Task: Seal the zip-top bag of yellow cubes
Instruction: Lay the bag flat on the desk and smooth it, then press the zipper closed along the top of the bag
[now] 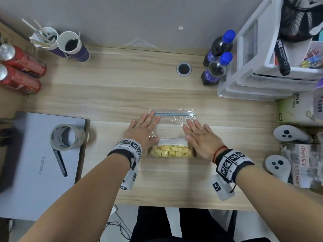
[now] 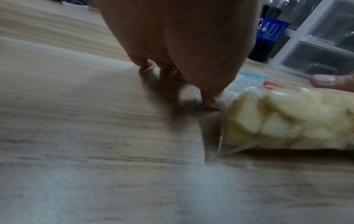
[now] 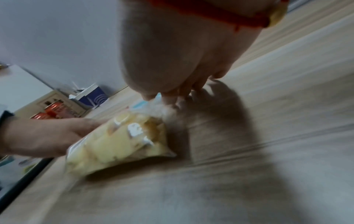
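Clear plastic, blue zip strip: the zip-top bag (image 1: 172,131) lies flat on the wooden desk (image 1: 108,88), directly in front of you, with its zip strip (image 1: 174,114) at the edge farthest from you. The yellow cubes (image 1: 172,151) are bunched at the bag's near end, below a white label panel (image 1: 173,142).

Your left hand (image 1: 142,129) lies flat with fingers extended over the bag's left side; its fingertips reach the left end of the zip strip, and its thumb rests on the plastic just above the cubes. Your right hand (image 1: 201,137) also lies flat, fingers straight and spread, over the bag's right side, with its fingertips on the plastic short of the strip. Neither hand grips anything. The middle of the bag shows bare between the two hands.

Whether the strip is fully pressed together cannot be determined.

Relative to the bag: a grey laptop (image 1: 40,165) with a tape roll (image 1: 67,137) on it lies to the left, two blue-capped bottles (image 1: 216,62) stand beyond it to the right, and two paper cups (image 1: 66,44) stand beyond it to the left.
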Motion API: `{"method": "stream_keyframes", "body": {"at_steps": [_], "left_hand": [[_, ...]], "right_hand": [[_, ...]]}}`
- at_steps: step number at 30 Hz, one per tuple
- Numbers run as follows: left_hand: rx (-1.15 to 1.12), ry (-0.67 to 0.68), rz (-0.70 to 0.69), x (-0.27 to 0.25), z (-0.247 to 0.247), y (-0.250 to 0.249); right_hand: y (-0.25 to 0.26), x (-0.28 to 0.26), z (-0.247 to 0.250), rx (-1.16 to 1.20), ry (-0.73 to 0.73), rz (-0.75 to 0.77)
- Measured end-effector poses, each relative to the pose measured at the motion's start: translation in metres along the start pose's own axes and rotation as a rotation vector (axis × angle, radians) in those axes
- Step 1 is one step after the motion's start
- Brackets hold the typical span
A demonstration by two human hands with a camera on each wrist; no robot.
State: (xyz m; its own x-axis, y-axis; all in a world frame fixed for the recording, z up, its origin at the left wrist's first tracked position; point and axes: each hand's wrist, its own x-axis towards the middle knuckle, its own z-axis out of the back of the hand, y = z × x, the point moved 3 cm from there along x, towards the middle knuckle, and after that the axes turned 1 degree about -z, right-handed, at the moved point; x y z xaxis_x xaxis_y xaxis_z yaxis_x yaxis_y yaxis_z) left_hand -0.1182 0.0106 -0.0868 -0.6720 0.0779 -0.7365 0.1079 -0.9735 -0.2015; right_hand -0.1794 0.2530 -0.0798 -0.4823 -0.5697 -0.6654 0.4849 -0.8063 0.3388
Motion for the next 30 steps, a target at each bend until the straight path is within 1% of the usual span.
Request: {"method": "stream_keyframes", "body": {"at_steps": [3,4,5,7,8,9,11,14,16,22,26,30], "left_hand": [[0.002,0.013,0.004,-0.001,0.003,-0.002],[0.0,0.014,0.005,-0.001,0.003,-0.002],[-0.001,0.014,0.005,-0.001,0.004,-0.003],[-0.003,0.008,0.007,-0.001,0.005,-0.002],[-0.005,0.004,0.007,-0.001,0.004,-0.002],[-0.008,0.002,0.006,-0.001,0.004,-0.002],[-0.011,-0.001,0.006,0.0,0.003,-0.002],[-0.025,-0.003,0.009,0.002,0.003,-0.003],[-0.034,-0.006,0.011,0.003,0.003,-0.003],[-0.04,-0.02,0.018,0.002,0.004,-0.003],[-0.032,-0.016,0.029,0.0,0.008,-0.007],[-0.045,-0.003,0.041,-0.001,0.011,-0.01]], "right_hand": [[-0.018,-0.005,0.009,0.031,-0.036,-0.068],[-0.024,-0.006,0.015,0.035,-0.094,-0.102],[-0.03,-0.008,0.023,0.041,-0.19,-0.156],[-0.04,-0.008,0.047,0.114,-0.431,-0.307],[-0.043,-0.004,0.056,0.172,-0.51,-0.369],[-0.044,0.003,0.064,0.234,-0.543,-0.406],[-0.037,0.022,0.073,0.402,-0.52,-0.437],[-0.03,0.05,0.07,0.741,-0.4,-0.5],[-0.028,0.06,0.064,0.85,-0.365,-0.525],[-0.033,0.057,0.059,0.928,-0.424,-0.493],[-0.033,0.053,0.063,0.881,-0.447,-0.475],[-0.028,0.047,0.071,0.756,-0.479,-0.436]]}}
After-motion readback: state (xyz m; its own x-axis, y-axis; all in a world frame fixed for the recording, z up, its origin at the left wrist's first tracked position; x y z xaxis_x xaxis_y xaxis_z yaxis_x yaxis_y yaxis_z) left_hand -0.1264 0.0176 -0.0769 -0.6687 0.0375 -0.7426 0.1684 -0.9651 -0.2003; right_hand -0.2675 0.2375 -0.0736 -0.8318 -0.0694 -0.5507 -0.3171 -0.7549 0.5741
